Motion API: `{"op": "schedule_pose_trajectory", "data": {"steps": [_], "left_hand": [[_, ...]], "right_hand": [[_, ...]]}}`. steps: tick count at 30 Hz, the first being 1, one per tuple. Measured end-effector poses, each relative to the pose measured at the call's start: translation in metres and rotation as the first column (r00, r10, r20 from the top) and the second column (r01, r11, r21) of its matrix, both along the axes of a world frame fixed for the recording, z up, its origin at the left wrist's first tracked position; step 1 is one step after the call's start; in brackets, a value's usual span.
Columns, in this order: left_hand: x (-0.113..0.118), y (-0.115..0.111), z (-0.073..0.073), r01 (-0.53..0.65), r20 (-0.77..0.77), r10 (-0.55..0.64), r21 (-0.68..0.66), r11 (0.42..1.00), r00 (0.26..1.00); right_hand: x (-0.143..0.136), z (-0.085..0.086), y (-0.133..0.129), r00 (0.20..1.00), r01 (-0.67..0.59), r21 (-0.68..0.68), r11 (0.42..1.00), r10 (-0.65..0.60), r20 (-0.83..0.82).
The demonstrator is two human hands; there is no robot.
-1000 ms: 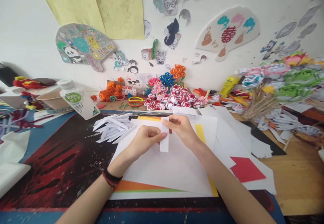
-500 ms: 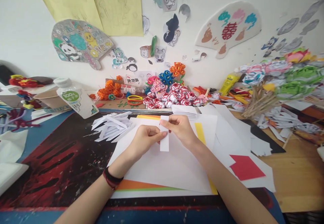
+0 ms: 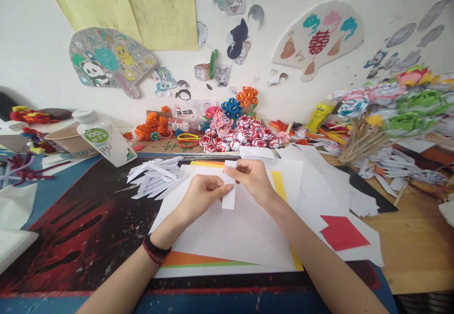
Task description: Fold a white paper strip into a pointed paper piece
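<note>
Upright between my two hands is a narrow white paper strip [image 3: 229, 201]. My left hand [image 3: 205, 194] pinches its left edge near the middle, thumb in front and fingers behind. Higher up, my right hand [image 3: 252, 177] grips the same strip from the right, its thumb lying across the paper. Both hands are over a stack of white paper sheets [image 3: 227, 243], with orange, green and yellow edges showing beneath. A heap of folded white paper strips [image 3: 156, 177] lies left of my left hand. Beyond my right hand is a small pile of white paper pieces [image 3: 257, 153].
A tilted white bottle [image 3: 104, 139] and a paper cup [image 3: 69, 136] stand at the left. Red-and-white paper flowers [image 3: 244, 136] line the wall side. On the right are a red paper piece [image 3: 344, 232], wooden sticks [image 3: 362, 136] and a yellow bottle [image 3: 319, 115].
Both hands keep their pinch on the white paper strip, with hardly any finger movement. The whole view has shifted slightly, so everything appears a little further left.
</note>
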State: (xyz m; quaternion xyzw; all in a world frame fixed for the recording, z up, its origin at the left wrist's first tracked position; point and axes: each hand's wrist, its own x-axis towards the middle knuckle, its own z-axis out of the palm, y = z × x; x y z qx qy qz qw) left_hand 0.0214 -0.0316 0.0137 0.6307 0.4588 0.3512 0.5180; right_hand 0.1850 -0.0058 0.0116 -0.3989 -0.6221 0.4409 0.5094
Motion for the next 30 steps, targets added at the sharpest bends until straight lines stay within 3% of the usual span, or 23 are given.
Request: {"op": "schedule_pose_trajectory", "data": {"steps": [5, 9, 15, 22, 27, 30], "left_hand": [[0.000, -0.001, -0.001, 0.053, -0.048, -0.051, 0.039, 0.998, 0.998], [0.001, -0.001, -0.001, 0.026, -0.090, -0.016, 0.114, 0.993, 0.996], [0.001, 0.000, -0.001, 0.060, -0.103, -0.051, 0.085, 0.995, 0.993], [0.004, -0.003, 0.000, 0.026, -0.187, 0.020, 0.242, 0.970, 0.982], [0.003, -0.002, 0.002, 0.079, -0.183, -0.037, 0.227, 0.971, 0.982], [0.005, -0.003, 0.002, 0.071, -0.215, -0.013, 0.263, 0.962, 0.976]], "right_hand": [[0.003, 0.001, 0.002, 0.999, 0.030, 0.035, 0.999, -0.030, -0.020], [0.004, -0.001, 0.003, 0.999, 0.042, 0.051, 0.998, -0.042, -0.011], [0.006, -0.002, 0.005, 0.997, 0.051, 0.036, 0.998, -0.048, -0.060], [0.007, -0.001, 0.006, 0.994, 0.068, 0.036, 0.997, -0.065, -0.084], [0.010, -0.001, 0.008, 0.991, 0.091, 0.043, 0.995, -0.086, -0.105], [0.011, -0.002, 0.009, 0.991, 0.097, 0.050, 0.994, -0.092, -0.098]]}}
